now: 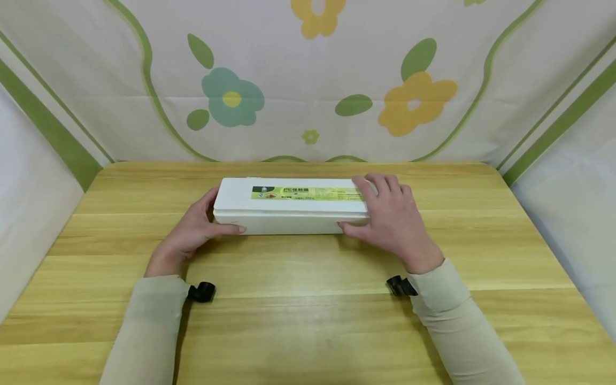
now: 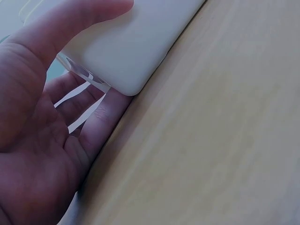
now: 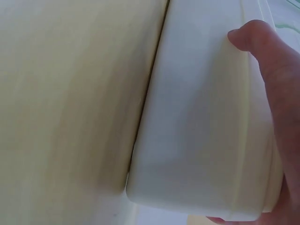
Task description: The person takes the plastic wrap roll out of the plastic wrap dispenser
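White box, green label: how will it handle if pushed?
The white box likely keeps its shape: straight edges, no visible sagging. Its smooth sides may be slippery. Lying long and low on the table, it should probably slide rather than tip.

Wood-grain table [image 1: 298,321] fills foreground we view, far corners rounded. Beyond far edge, we see whitish backdrop [image 1: 289,69] in floral print: teal flower [image 1: 245,104] with yellow centre [image 1: 232,99] at left, orange flower [image 1: 430,99] at right, second orange flower [image 1: 320,27] higher, between them; small green flower [image 1: 310,141] low down. Green leaves [image 1: 353,105] dot print; green stripes [image 1: 48,125] slant along both sides. Pale panels [image 1: 29,203] flank table left and right.
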Tool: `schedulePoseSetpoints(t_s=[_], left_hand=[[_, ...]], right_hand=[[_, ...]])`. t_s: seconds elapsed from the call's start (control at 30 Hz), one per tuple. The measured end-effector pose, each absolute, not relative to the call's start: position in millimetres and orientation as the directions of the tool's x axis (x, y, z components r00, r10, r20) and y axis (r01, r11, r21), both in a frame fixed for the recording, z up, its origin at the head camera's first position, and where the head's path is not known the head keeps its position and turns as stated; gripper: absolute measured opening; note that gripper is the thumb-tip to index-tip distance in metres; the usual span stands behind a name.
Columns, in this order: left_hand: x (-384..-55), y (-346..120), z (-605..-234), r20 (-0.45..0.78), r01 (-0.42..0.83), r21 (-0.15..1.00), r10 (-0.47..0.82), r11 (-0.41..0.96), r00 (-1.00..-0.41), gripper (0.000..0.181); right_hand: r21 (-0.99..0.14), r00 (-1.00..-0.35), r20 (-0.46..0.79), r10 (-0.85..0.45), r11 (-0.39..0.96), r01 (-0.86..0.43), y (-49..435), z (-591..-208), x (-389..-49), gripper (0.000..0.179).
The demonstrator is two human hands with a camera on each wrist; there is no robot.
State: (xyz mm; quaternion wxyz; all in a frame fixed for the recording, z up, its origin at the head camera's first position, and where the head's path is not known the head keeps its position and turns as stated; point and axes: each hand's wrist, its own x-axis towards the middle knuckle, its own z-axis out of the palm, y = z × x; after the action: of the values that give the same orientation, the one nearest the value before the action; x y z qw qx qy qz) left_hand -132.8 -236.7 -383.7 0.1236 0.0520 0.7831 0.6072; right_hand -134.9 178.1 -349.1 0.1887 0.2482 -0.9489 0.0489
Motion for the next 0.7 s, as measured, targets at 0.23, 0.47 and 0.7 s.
schedulePoseSetpoints(t_s=[0.23,0.47,0.7], left_hand=[[-131.4,-239.6,-377.3,-0.122,-0.068,0.970,0.226,0.234,-0.966,0.098],[-128.2,-241.4,-377.1,-0.127,-0.068,0.966,0.227,0.249,-0.965,0.097],[-128.2,-238.0,-381.8,-0.117,-0.063,0.967,0.212,0.246,-0.970,0.096]], right_hand=[[0.008,-0.769,0.396,-0.502,0.840,-0.543,178.6,-346.1,-136.5,0.091],[-0.006,-0.755,0.398,-0.521,0.821,-0.570,181.2,-346.4,-138.9,0.090],[-0.058,-0.745,0.384,-0.545,0.791,-0.609,190.9,-344.0,-147.2,0.087]])
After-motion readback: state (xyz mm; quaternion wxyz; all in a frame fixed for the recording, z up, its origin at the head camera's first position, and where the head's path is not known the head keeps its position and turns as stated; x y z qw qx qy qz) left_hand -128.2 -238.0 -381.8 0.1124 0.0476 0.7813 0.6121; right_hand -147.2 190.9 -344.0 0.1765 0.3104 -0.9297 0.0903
